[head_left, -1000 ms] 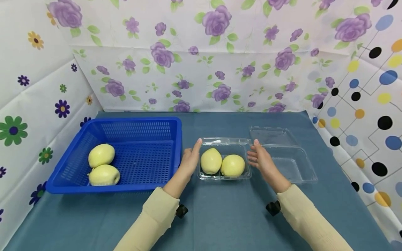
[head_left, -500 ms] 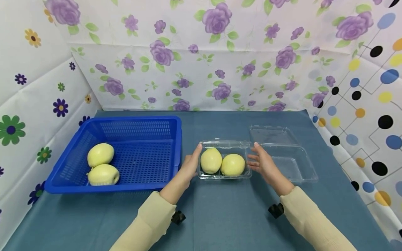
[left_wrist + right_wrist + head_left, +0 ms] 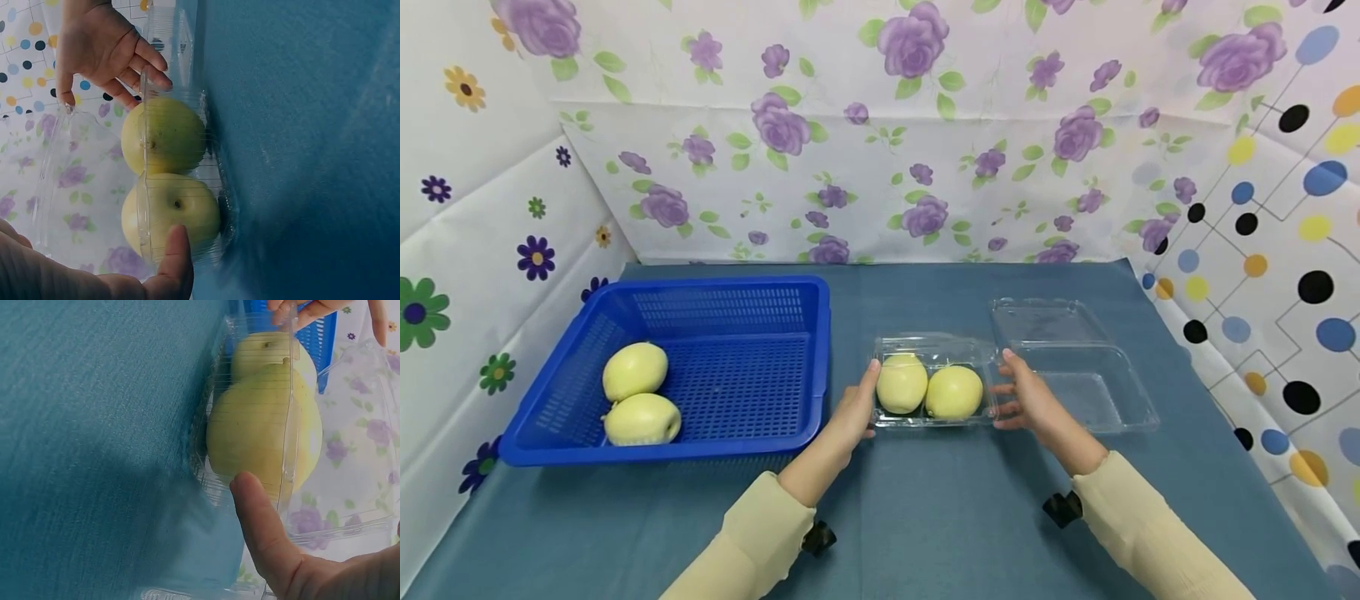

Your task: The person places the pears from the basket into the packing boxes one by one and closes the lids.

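A clear plastic clamshell box [image 3: 934, 422] sits mid-table with two pale yellow-green fruits inside, one on the left [image 3: 902, 383] and one on the right [image 3: 954, 392]. Its hinged lid [image 3: 47, 169] stands tilted up over them, partway down. My left hand [image 3: 853, 410] is at the box's left end, thumb raised to the lid's edge and fingers low beside the wall. At the right end, my right hand [image 3: 1032, 397] mirrors it, one digit at the lid's corner and the other fingers spread along the side wall. Neither hand curls round the box.
A blue perforated basket [image 3: 817, 392] stands on the left, holding two more such fruits, one behind [image 3: 635, 372] and one in front [image 3: 642, 419]. Another clear clamshell box [image 3: 1138, 421] lies open on the right, close beside my right hand. Patterned sheets [image 3: 880, 183] enclose the table.
The lid has tilted forward and down over the fruits. Both thumbs have come lower with it, while the box stays in place.
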Demonstrator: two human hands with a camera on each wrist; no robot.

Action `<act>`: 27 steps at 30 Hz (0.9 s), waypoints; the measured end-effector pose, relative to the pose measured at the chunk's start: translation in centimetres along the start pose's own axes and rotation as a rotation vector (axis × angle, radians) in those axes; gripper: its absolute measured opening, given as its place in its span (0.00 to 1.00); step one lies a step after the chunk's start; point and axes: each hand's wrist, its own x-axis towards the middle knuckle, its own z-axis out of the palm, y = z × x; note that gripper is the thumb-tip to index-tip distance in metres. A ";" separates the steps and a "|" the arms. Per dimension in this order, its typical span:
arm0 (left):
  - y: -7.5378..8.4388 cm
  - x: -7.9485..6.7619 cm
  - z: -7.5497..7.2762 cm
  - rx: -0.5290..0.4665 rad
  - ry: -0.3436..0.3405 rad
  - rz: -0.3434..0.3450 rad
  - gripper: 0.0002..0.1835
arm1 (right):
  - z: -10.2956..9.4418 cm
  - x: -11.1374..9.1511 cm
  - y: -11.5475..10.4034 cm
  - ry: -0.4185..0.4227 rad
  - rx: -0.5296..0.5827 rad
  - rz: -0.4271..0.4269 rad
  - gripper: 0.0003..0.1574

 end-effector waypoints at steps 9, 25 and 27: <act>-0.8 -0.3 -0.2 0.023 -0.035 -0.027 0.39 | 0.2 -0.4 0.6 0.013 -0.042 0.012 0.52; -1.8 -0.1 0.0 -0.045 -0.105 0.022 0.37 | 0.4 -0.9 1.6 -0.043 -0.002 0.015 0.57; -1.9 0.0 0.0 -0.041 -0.102 0.023 0.35 | 0.4 -0.8 1.8 -0.042 -0.004 0.014 0.55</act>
